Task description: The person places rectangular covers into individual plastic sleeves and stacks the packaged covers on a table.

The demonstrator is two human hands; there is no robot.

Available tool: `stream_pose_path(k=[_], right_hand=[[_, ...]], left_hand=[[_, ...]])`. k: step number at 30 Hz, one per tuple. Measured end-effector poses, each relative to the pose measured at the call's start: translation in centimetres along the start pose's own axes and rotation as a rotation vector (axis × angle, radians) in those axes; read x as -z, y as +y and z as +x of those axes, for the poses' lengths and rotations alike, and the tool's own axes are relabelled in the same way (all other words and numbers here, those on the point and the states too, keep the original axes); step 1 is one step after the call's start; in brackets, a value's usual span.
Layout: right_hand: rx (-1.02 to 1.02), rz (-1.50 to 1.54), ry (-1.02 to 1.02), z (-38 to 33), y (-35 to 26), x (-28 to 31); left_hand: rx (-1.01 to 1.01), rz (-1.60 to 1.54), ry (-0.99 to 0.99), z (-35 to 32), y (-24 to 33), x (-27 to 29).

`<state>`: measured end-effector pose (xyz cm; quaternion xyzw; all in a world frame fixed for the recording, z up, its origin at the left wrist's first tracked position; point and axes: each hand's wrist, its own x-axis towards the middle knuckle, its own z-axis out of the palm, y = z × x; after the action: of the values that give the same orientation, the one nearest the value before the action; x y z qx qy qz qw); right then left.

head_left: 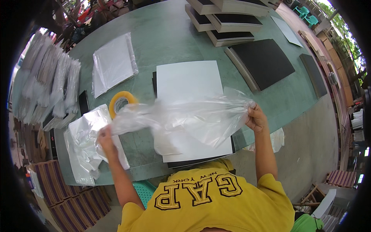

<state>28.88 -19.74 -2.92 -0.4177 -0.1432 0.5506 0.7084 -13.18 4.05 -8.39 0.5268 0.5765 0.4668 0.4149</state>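
Standing at the far left of the green table [154, 27], a tall stack of plastic-wrapped packets [46, 79] leans unevenly, with striped boxes [79, 205] on the floor below. Just right of the stack lies a small flat black object [83, 103]. Next comes a loose pile of shiny plastic bags [83, 145] near the table's front edge. The left hand [106, 141] is over the right part of this pile, at the left end of a clear bag [193, 116]; its fingers are blurred, so I cannot tell whether they are closed on the plastic. Farther back lies a wrapped packet [113, 63], and between it and the pile is a roll of yellow tape [125, 95].

At the middle, the crumpled clear bag stretches sideways between the hands, across a white sheet [189, 79]. Under the sheet, a black board [201, 161] shows along the front edge. The right hand [256, 119] has its fingers pinched together on the bag's gathered right end. Behind it are a stack of black-covered books [234, 21] and, nearer, a thick black book [266, 63]. Farther right come another pale sheet [286, 31] and a dark slab [313, 75] at the table's edge.
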Motion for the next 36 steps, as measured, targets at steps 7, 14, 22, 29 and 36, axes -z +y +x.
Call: stream_pose_path(k=[7,14,22,29,36], right_hand=[[-0.048,-0.376,-0.189,3.1,3.1,-7.0],[-0.012,-0.103,-0.186,3.4,5.7,-11.9],[0.011,0.168,-0.241,2.3,3.6,-8.5],[0.164,-0.604,-0.27,1.9,2.6,-11.1],[0.558,-0.492,-0.328,1.9,-2.0,-16.6]], left_hand=[[-0.009,-0.354,-0.341,-6.0,12.3,-8.7],[-0.213,-0.087,-0.939,-10.5,15.3,-14.8],[-0.088,0.003,-0.638,-4.4,8.6,-11.0],[-0.405,-0.086,-0.347,-5.1,14.4,-9.8],[-0.256,0.018,-1.097,-10.4,15.1,-13.0]])
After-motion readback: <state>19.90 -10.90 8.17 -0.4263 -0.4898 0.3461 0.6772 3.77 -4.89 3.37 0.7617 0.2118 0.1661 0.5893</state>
